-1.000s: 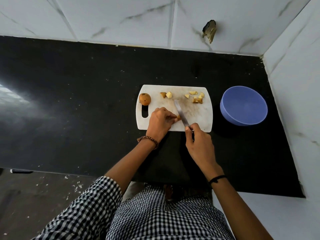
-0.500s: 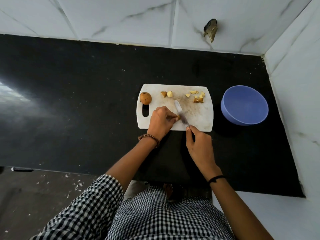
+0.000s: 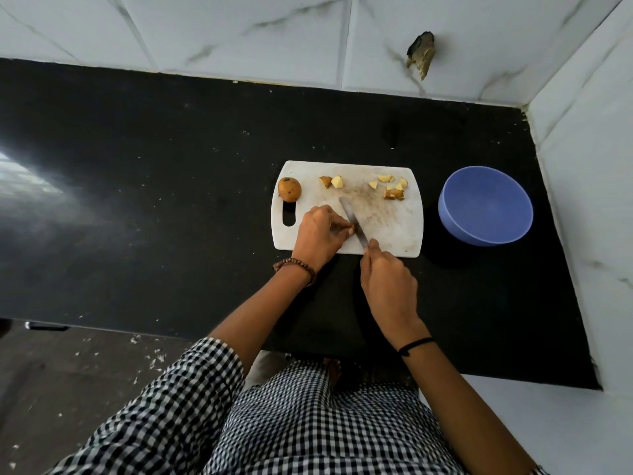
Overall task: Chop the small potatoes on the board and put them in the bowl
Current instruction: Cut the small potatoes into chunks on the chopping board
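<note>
Left hand (image 3: 320, 234) pinches a small brown potato piece (image 3: 350, 230) on the white plastic chopping board (image 3: 394, 231); right hand (image 3: 388, 286) grips a silver-bladed knife (image 3: 352, 219) just beside those fingers.

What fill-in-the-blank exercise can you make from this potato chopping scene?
1. The bowl is ____ in colour.
2. The number of whole potatoes on the cutting board is ____.
3. The right hand grips the knife while the left hand, pinching a potato piece, wears a bracelet of ____.
4. Of the cut pieces, the bowl holds ____.
Missing words: blue; one; beads; none.
</note>
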The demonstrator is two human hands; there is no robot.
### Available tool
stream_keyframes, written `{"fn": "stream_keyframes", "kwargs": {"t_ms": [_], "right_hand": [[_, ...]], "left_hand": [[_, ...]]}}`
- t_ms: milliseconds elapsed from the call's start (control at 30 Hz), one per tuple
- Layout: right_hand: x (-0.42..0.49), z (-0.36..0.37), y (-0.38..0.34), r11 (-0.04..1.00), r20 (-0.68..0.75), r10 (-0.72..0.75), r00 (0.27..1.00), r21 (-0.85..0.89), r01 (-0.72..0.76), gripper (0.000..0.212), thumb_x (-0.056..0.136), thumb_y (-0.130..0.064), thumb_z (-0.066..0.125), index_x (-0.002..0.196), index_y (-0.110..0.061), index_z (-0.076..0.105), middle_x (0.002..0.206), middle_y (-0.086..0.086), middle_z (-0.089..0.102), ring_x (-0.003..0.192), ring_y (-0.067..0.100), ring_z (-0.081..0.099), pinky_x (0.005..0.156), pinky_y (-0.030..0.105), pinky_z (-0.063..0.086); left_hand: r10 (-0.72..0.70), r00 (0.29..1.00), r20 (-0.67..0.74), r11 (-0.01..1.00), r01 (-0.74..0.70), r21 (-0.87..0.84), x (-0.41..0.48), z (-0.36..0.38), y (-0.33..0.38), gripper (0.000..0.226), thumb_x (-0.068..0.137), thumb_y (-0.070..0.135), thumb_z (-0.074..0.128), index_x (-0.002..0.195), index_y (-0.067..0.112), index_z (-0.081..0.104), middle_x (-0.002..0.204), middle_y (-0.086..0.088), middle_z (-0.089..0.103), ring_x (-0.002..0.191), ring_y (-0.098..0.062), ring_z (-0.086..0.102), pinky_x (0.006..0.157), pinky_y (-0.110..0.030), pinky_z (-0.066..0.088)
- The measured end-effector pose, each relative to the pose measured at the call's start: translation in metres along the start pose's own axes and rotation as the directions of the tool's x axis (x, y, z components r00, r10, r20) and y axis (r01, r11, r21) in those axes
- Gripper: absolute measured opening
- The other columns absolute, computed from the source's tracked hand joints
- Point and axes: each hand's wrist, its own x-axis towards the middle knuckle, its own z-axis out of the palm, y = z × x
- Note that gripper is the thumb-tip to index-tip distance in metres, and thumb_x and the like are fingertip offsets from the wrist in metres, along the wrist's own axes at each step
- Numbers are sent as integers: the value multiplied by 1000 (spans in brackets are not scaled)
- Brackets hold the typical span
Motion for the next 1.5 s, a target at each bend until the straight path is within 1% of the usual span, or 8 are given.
{"fn": "stream_keyframes", "kwargs": {"t_ms": [233, 400, 600, 733, 900, 1133, 1267, 1500], "right_hand": [[-6, -4, 1, 1000, 39, 0, 999, 15, -1, 47, 107, -32, 37, 148, -11, 43, 107, 11, 68, 89, 28, 68, 72, 45, 57], [-23, -9, 13, 998, 67, 13, 998, 65, -17, 45, 106, -32, 39, 145, -11, 48, 96, 6, 67, 79, 20, 66, 67, 40, 58], [-42, -23, 28, 998, 130, 36, 991, 46, -42, 41, 105, -33, 42, 141, -15, 52, 82, -5, 56, 66, 6, 55, 57, 19, 46], [-46, -38, 37, 996, 138, 60, 989, 63, -69, 33, 103, -35, 46, 128, -20, 62, 80, -8, 58, 65, 5, 55, 54, 16, 39], [-43, -43, 45, 963, 34, 89, 995, 251, -94, 22, 100, -34, 53, 109, -21, 68, 76, -8, 63, 64, 7, 61, 60, 30, 57], [-20, -39, 36, 919, 37, 155, 987, 361, -158, 18, 99, -35, 56, 103, -22, 68, 78, -8, 64, 69, 8, 63, 68, 34, 59], [-6, -32, 31, 901, 40, 173, 984, 396, -175, 21, 99, -36, 55, 105, -20, 69, 80, -6, 66, 73, 8, 64, 72, 34, 59], [-3, -21, 30, 852, 85, 224, 971, 466, -237, 24, 99, -41, 54, 103, -23, 69, 80, -7, 68, 73, 8, 67, 73, 36, 60]], "left_hand": [[8, 1000, -2, 1000, -8, 11, -1, 0, 0, 14, 82, 20, 74, 95, 16, 77, 92, 0, 64, 90, -16, 58, 79, -35, 55], [22, 1000, -12, 1000, -22, 20, -3, 0, 1, 15, 82, 19, 74, 96, 16, 77, 91, -1, 64, 88, -16, 58, 79, -35, 54], [24, 1000, -14, 1000, -24, 20, -4, 0, 1, 14, 82, 21, 74, 95, 16, 76, 93, 0, 63, 91, -15, 58, 81, -32, 54], [25, 1000, -15, 1000, -25, 15, -4, -1, 1, 11, 81, 22, 74, 90, 15, 75, 91, -1, 63, 89, -15, 58, 79, -30, 53], [41, 999, 9, 999, -41, 9, -4, -5, 2, 14, 82, 17, 74, 95, 12, 73, 95, -3, 65, 90, -13, 60, 82, -27, 53], [69, 991, 116, 996, -76, 56, 3, -13, 10, 38, 85, 26, 71, 122, 19, 64, 95, 0, 68, 90, -13, 61, 81, -28, 52], [83, 985, 153, 980, -109, 168, 9, -11, 17, 26, 85, 26, 70, 111, 24, 71, 91, 3, 62, 85, -11, 53, 69, -24, 45], [108, 971, 211, 972, -148, 183, 17, -15, 17, 13, 82, 19, 74, 94, 15, 71, 91, 1, 67, 84, -13, 63, 73, -25, 51]]}}
